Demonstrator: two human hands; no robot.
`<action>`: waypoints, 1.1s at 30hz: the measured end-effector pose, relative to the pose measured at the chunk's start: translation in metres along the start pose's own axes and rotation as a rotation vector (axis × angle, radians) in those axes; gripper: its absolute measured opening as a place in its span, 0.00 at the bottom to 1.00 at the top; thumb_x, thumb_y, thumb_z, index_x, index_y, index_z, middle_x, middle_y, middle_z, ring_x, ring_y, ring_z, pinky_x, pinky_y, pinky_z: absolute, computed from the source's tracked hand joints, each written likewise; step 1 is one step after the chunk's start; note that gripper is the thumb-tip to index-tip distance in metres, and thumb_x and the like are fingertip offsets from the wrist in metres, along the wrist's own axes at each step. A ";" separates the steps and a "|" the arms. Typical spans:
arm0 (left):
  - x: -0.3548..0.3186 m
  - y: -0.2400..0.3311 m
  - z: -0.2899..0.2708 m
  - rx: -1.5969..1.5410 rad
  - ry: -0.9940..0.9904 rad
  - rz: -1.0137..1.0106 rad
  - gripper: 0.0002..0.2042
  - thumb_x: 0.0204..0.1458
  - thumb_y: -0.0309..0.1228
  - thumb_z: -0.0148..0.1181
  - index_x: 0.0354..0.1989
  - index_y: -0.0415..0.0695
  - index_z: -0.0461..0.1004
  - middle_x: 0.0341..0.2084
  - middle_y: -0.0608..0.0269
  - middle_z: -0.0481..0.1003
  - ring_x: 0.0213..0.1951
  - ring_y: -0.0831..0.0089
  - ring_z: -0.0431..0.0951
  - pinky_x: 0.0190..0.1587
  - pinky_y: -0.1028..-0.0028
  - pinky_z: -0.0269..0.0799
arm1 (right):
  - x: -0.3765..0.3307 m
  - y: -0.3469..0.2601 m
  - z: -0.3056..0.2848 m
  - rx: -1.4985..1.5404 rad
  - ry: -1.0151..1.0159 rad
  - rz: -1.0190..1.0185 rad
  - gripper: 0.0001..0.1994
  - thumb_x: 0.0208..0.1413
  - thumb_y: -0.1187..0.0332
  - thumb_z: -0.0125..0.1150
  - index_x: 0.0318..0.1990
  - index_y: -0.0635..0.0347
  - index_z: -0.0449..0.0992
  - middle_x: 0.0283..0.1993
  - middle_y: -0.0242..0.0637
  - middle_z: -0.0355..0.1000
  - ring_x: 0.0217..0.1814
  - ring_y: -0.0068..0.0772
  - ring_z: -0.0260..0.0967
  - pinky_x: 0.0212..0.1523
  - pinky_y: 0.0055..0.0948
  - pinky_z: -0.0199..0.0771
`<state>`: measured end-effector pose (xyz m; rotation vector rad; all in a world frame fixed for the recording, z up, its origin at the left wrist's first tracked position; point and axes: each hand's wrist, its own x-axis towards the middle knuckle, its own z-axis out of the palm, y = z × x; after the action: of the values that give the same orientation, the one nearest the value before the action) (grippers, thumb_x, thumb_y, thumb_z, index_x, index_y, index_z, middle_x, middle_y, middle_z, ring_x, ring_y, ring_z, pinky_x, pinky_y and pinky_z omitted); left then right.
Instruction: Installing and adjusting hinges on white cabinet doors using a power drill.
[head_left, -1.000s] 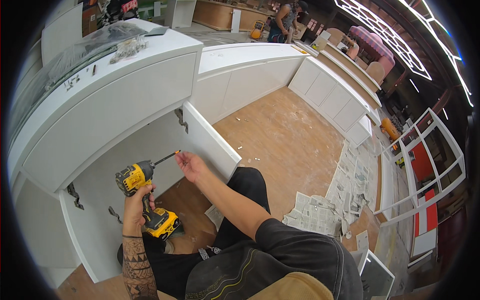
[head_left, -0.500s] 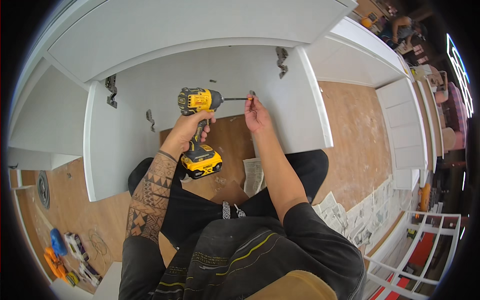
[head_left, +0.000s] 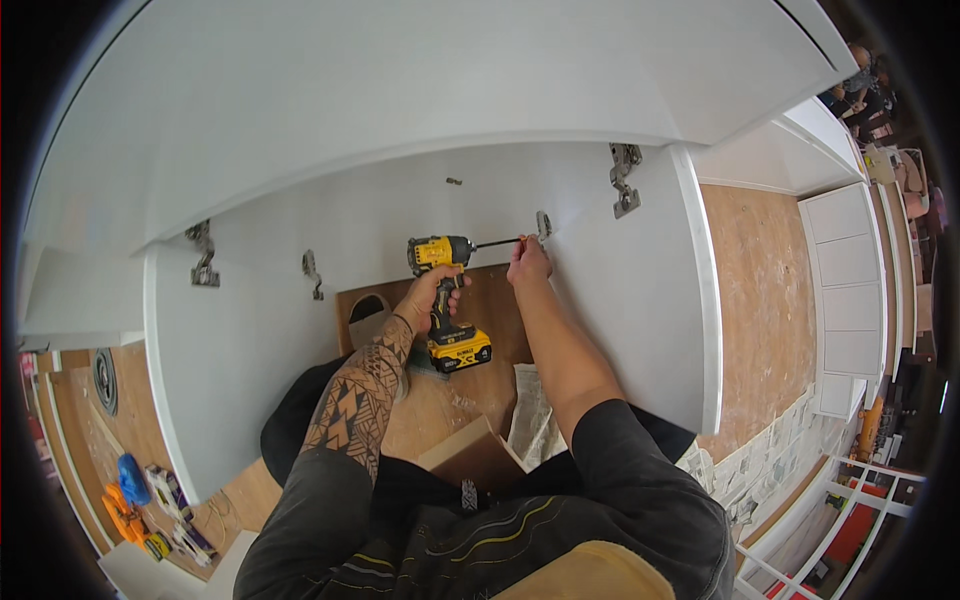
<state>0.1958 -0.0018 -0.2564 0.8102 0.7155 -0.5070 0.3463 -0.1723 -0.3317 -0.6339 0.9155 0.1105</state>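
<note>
My left hand [head_left: 428,298] is wrapped around the grip of a yellow and black cordless impact driver [head_left: 437,254], its battery hanging below. A long dark driver bit [head_left: 494,244] points right from the chuck. At the bit's far end my right hand [head_left: 530,264] is closed in a pinch; any screw between the fingers is too small to make out. Just beyond those fingertips a metal hinge piece [head_left: 543,225] sits on the white right-hand panel [head_left: 650,300]. Higher on that side hangs a larger hinge [head_left: 625,180].
A white left panel [head_left: 225,390] carries two metal hinge pieces. A white surface [head_left: 420,70] overhangs my hands. Between my legs are an open cardboard box [head_left: 478,450] and newspaper [head_left: 530,415]. Orange tools [head_left: 125,517] lie at lower left, a white rack [head_left: 850,515] at lower right.
My view has shifted nearer the cabinet. Both hands and the driver have moved forward together, and the bit's tip is now close beside the hinge piece on the right panel.
</note>
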 end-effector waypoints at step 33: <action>0.074 -0.015 -0.010 -0.190 -0.111 -0.119 0.17 0.57 0.44 0.62 0.43 0.41 0.79 0.18 0.74 0.70 0.17 0.82 0.68 0.22 0.77 0.68 | 0.007 0.016 -0.024 -1.021 -0.088 -0.504 0.32 0.67 0.73 0.55 0.76 0.68 0.55 0.71 0.53 0.66 0.60 0.40 0.70 0.62 0.32 0.68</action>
<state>0.2311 -0.0131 -0.3230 0.5595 0.7002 -0.5775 0.3280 -0.1739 -0.3556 -1.7723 0.5408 0.1485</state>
